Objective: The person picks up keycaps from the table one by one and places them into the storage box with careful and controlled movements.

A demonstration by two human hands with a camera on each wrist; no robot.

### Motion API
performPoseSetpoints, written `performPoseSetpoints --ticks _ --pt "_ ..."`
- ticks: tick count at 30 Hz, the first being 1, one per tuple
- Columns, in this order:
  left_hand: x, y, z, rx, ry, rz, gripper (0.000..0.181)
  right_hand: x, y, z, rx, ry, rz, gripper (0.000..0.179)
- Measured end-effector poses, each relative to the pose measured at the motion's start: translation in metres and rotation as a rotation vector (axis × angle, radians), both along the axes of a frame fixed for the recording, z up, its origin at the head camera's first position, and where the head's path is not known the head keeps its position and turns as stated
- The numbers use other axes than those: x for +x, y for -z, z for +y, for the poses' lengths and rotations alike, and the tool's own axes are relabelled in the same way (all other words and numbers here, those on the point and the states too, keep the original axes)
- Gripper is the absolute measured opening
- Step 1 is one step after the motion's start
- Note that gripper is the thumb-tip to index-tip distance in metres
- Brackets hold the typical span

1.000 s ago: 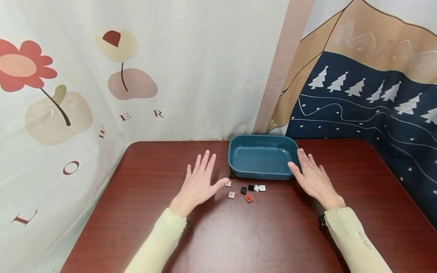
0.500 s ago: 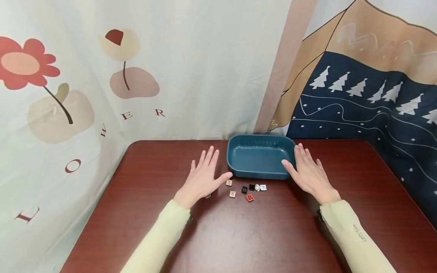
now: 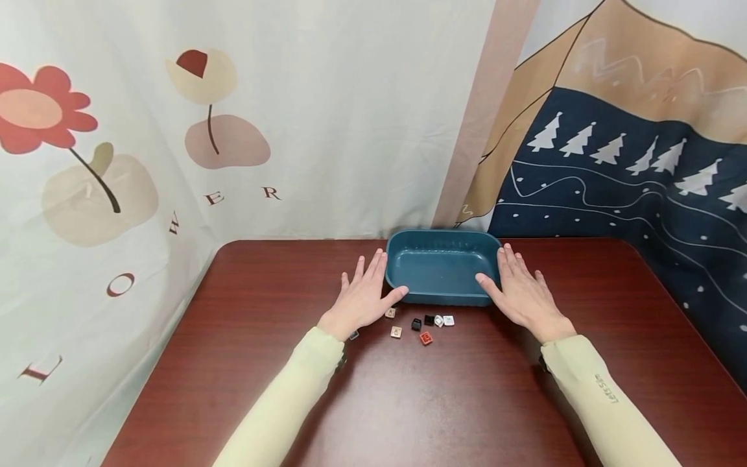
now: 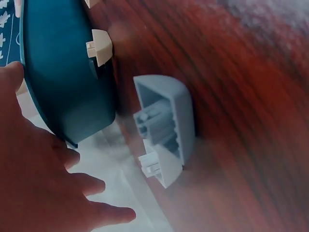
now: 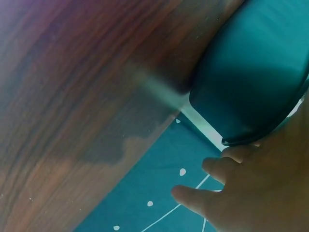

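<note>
A dark teal rectangular tray stands at the back of the table. My left hand lies along its left side with straight fingers, the thumb at the front left corner. On the opposite side my right hand presses the tray's wall with fingers stretched, its thumb over the rim. In front lie several keycaps: a red keycap, a beige keycap, a black keycap and a white keycap. The left wrist view has a grey keycap on its side, close to the camera.
The reddish-brown wooden table ends just behind the tray. Beyond it hangs a pale printed curtain, with a navy tree-patterned cloth on the right. A smaller white keycap lies beside the grey one.
My left hand has moved right, up to the tray's left side. My right hand has moved left, and the tray has shifted slightly left with it. The loose keycaps in front stay put.
</note>
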State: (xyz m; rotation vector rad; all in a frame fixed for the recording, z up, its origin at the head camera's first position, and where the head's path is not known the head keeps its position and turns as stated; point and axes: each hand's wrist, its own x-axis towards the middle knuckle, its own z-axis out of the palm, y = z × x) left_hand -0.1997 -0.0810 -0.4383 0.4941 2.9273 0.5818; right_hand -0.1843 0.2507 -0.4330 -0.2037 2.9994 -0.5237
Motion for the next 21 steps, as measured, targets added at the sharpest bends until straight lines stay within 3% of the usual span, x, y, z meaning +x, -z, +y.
performPoseSetpoints --ticks 10,17,21 --pt "0.009 -0.007 -0.011 -0.002 -0.026 0.043 0.096 0.006 -0.002 0.002 0.007 0.014 0.006 0.102" --pt "0.022 -0.015 -0.055 -0.001 -0.07 0.097 0.09 0.008 0.0 0.003 -0.013 -0.008 -0.001 0.103" --pt "0.032 -0.016 -0.08 -0.015 -0.058 0.127 0.085 0.009 0.0 0.003 -0.004 -0.023 -0.004 0.102"
